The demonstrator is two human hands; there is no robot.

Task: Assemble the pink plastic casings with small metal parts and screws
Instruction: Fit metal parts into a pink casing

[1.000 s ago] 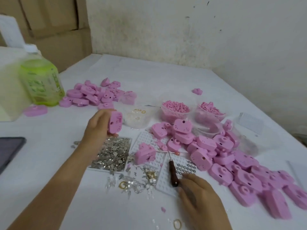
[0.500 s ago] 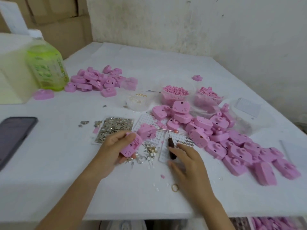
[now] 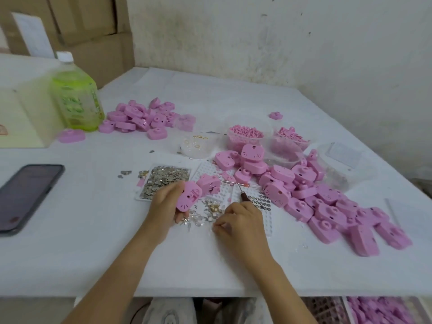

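One white table [image 3: 98, 253] carries everything. Toward its right edge a large heap of pink casings [image 3: 327, 206] is spread, running from the middle to the near right corner. A green bottle [image 3: 77, 101] is stood at the far left, a dark phone [image 3: 25, 195] is laid flat by the left edge, and a smaller pile of casings [image 3: 140, 118] is gathered just beside the bottle. Two clear tubs of pink bits [image 3: 246, 134] are set behind the large heap. A tray of metal pieces [image 3: 166, 181] is placed at the middle of the table, beside white pegged boards [image 3: 268, 218].

A held casing [image 3: 189, 198] is gripped by the left hand [image 3: 163, 209], tilted, just above the table between the tray and the boards. The right hand [image 3: 243, 225] is lowered with fingers curled and tips drawn together at the edge of the loose metal parts [image 3: 210, 210]; whether a part is pinched cannot be told. A brown-handled tool [image 3: 245, 197] is left lying on a board just beyond that hand.

Trouble is most likely from the dense scatter, where two parts could be lifted at once or one dropped and lost among the rest. Parts could also be swept toward the near edge by a wrist. With the casing tilted, a part could be seated crooked.
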